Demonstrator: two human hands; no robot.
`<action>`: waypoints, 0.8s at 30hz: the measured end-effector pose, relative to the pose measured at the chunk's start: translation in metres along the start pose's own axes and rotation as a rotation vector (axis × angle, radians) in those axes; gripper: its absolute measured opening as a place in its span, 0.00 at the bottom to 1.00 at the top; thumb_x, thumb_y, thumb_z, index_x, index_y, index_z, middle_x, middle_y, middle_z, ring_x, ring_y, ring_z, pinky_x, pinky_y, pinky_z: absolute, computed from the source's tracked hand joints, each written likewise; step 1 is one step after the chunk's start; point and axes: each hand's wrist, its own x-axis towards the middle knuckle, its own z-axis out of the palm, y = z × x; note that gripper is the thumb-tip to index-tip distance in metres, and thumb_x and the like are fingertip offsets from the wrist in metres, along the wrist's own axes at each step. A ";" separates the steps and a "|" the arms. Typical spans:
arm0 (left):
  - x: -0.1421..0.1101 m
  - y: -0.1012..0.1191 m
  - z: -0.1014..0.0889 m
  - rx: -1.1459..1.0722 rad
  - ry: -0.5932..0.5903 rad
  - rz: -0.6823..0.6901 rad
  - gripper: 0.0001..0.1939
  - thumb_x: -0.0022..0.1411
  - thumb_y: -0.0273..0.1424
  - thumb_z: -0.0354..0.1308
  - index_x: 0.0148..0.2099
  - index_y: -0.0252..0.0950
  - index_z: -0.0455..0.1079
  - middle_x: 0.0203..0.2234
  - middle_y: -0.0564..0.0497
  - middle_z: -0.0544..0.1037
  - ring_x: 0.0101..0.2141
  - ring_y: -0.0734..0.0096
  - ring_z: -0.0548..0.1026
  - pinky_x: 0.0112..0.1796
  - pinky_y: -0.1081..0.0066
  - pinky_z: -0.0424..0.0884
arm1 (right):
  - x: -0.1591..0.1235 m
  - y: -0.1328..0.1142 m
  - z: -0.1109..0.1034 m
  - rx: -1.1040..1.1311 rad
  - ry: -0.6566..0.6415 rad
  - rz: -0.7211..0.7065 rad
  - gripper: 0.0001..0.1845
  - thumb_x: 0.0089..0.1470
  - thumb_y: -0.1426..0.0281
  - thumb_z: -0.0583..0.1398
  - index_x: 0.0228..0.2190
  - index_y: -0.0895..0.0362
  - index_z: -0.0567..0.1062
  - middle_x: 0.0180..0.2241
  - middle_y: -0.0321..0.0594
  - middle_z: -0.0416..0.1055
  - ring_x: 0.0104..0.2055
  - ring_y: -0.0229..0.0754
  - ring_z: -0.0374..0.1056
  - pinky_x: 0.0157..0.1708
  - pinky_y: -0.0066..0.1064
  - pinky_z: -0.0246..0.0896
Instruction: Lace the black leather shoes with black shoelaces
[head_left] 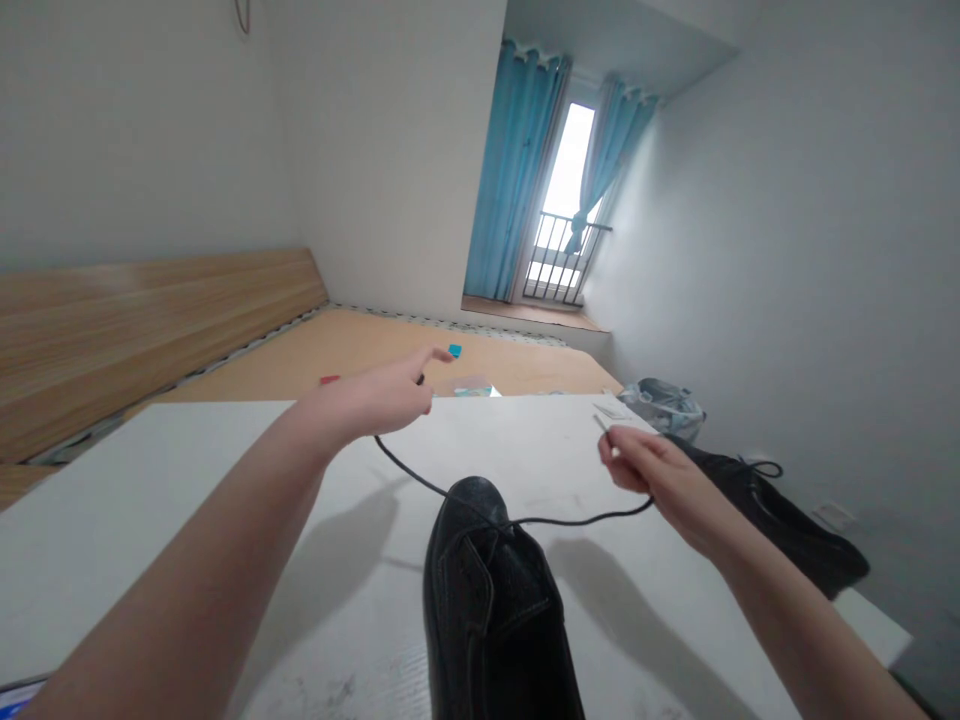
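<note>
A black leather shoe [459,580] stands on the white table [187,450], its toe pointing away from me. From its front eyelets a thin black shoelace [577,521] runs out to both sides. My left hand [394,395], raised left of the toe, is closed on one lace end with its index finger stretched out; the grip itself is partly hidden. On the other side my right hand [649,470] pinches the other lace end, and a thin pale tip sticks up from its fingers. Both lace ends hang slack in a shallow curve.
Another black shoe [787,515] with a tied lace lies at the table's right edge. Behind it is a clear plastic bag [664,405]. A screen-like device [22,695] shows at the lower left corner. Beyond the table are a bed [375,340] and blue curtains [514,170].
</note>
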 end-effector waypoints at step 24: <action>-0.019 0.064 0.073 0.209 -0.418 0.324 0.11 0.48 0.27 0.56 0.32 0.38 0.80 0.21 0.49 0.79 0.21 0.68 0.71 0.21 0.72 0.60 | -0.039 0.010 0.041 -0.487 -0.514 0.013 0.13 0.59 0.71 0.53 0.23 0.57 0.68 0.21 0.31 0.59 0.26 0.36 0.55 0.27 0.28 0.48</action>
